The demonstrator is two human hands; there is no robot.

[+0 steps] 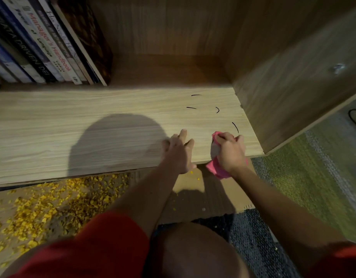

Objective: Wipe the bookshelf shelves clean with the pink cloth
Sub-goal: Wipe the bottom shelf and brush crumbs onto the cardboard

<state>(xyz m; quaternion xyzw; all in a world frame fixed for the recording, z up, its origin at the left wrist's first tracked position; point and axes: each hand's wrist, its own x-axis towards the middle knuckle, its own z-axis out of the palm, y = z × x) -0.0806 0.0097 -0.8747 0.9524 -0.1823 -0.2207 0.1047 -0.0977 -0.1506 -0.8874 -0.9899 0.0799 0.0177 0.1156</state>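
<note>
Head view: right hand [230, 152] grips pink cloth [215, 169] by shelf's [72, 127] front edge.

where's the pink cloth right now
In the head view, the pink cloth is bunched in the right hand at the front right corner of the shelf, beside the left hand and near the black marks.

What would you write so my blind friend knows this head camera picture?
A person's right hand grips a pink cloth on a wooden shelf near black marks; the left hand rests flat beside it. Books stand at the back left.
</note>
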